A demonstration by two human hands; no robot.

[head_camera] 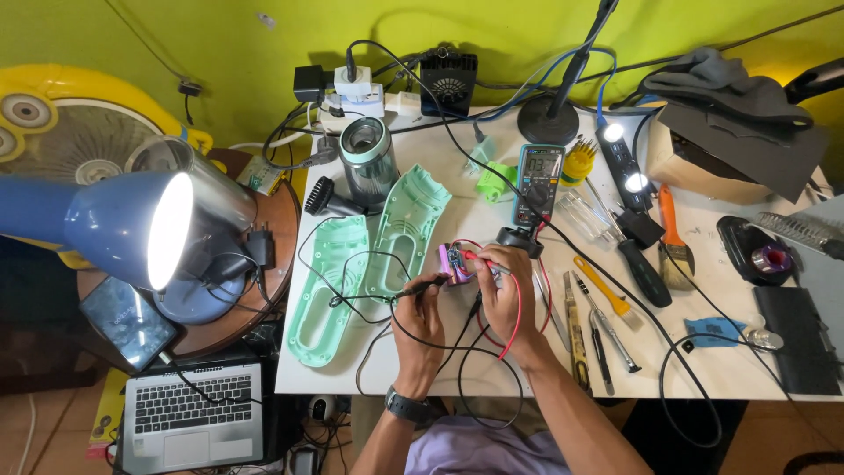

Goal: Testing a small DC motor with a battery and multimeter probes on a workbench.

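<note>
Both hands at work near the middle of the frame, on the white table (703, 369). Left hand (419, 318) clenched on a black probe (420, 287), tip aimed right at the small purple circuit board (454, 262). Right hand (504, 295) grasping a red probe (482, 259), tip on the same board from the right. Board just above both hands, resting on the table at centre. Red wire (515, 325) looping down across the right wrist; black wire (369, 303) trailing left.

Just left of the board, two mint-green plastic shells (369, 255), hollow side up, side by side. Above the board, a multimeter (538, 183) with teal edging. Right of the hands, a row of screwdrivers (607, 317) and a paintbrush (673, 246). Far left, a lit blue desk lamp (114, 224); lower left, a laptop (193, 413).
</note>
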